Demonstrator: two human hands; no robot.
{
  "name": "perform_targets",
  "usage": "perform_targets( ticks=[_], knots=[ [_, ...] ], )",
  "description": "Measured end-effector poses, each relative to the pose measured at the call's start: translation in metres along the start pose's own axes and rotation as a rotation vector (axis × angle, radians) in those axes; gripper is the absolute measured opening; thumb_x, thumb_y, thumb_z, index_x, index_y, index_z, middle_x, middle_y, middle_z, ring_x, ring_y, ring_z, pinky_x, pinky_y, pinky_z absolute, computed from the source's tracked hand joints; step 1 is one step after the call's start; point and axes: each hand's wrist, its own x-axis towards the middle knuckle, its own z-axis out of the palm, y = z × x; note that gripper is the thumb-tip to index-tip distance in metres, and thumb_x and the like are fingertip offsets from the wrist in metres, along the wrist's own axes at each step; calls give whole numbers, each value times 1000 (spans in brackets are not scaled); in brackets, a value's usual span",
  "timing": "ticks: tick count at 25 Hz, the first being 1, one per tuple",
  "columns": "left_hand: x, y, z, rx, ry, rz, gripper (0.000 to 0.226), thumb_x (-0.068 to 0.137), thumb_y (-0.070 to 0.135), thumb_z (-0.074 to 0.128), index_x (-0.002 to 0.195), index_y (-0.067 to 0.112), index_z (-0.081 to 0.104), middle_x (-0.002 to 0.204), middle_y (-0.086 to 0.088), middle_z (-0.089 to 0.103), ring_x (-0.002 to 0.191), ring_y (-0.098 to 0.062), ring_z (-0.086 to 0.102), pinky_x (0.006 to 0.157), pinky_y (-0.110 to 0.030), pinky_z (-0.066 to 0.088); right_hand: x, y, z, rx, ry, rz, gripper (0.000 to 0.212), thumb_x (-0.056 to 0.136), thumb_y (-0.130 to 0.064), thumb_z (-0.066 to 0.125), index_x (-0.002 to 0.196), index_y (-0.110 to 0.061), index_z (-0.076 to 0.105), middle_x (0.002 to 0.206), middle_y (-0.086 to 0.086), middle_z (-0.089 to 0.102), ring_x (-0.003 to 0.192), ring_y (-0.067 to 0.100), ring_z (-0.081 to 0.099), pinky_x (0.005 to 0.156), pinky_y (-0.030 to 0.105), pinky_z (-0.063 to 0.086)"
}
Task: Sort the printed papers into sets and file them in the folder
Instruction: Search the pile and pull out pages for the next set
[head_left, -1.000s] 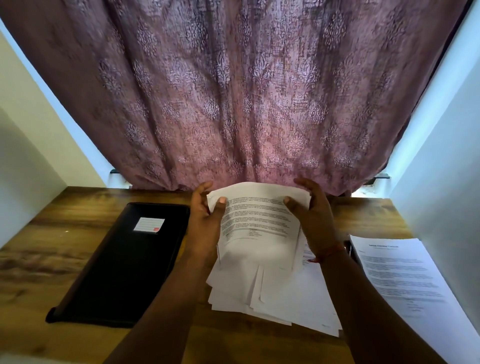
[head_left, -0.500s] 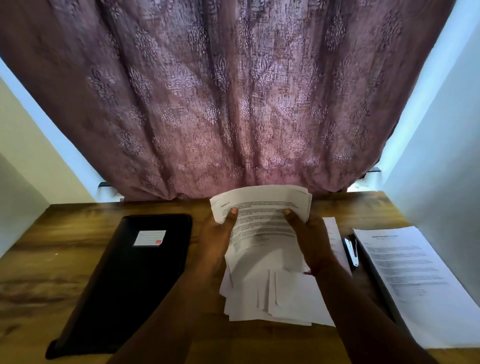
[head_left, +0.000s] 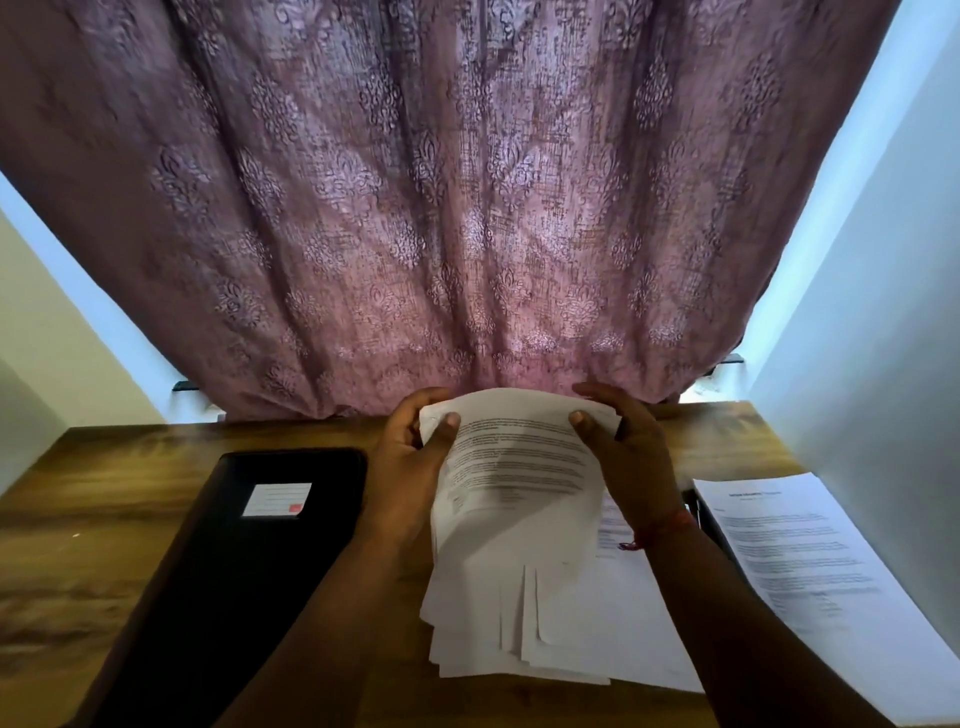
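Observation:
A loose stack of printed papers (head_left: 514, 525) stands tilted on the wooden desk, its lower edges fanned unevenly. My left hand (head_left: 410, 457) grips its upper left corner, thumb on the printed face. My right hand (head_left: 623, 457) grips the upper right corner the same way. A closed black folder (head_left: 234, 571) with a white label lies flat on the desk to the left of my arms. Another printed sheet (head_left: 618, 525) lies flat under my right wrist.
A separate pile of printed sheets (head_left: 810, 571) lies at the desk's right side, near the white wall (head_left: 883, 364). A dark object (head_left: 693, 506), mostly hidden, sits between that pile and my right wrist. A purple patterned curtain (head_left: 467, 208) hangs behind the desk (head_left: 78, 545).
Both hands shifted up from the middle of the stack's sides to its top corners, and the stack's lower edges stay fanned on the desk. The camera view tilted slightly.

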Motion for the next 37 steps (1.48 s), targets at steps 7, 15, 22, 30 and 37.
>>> perform_targets(
  ticks=[7,15,22,30,37],
  knots=[
    [3,0,5,-73,34,-15,12,93,14,64,104,10,66,90,-4,75,78,-17,72,62,-26,57,16,-4,-8,-140,-129,-147,25,89,-13,69,95,-38,68,95,-24,69,85,0,65,73,17,53],
    [2,-15,9,-96,15,-197,22,93,28,64,111,16,69,104,-6,76,90,-20,74,69,-30,58,-2,25,10,242,-139,279,22,85,-21,74,107,-19,70,104,1,75,97,18,71,90,44,57],
    [2,-29,20,-103,61,-190,19,91,39,63,104,29,72,107,-5,75,97,-24,73,87,-47,58,-13,34,28,241,6,297,9,89,-24,69,97,-29,70,94,-11,75,92,13,71,73,23,58],
    [1,-58,19,-64,73,-216,51,70,74,70,111,43,69,113,1,73,112,-31,66,97,-52,50,-25,53,32,178,42,392,4,89,-30,68,93,-31,68,89,-9,73,91,13,70,67,19,56],
    [-1,-64,15,79,72,-199,22,81,67,63,99,56,69,108,13,74,105,-17,69,96,-48,53,-35,68,30,151,13,443,8,90,-30,67,98,-32,66,98,-5,71,98,21,68,76,27,58]
  ],
)
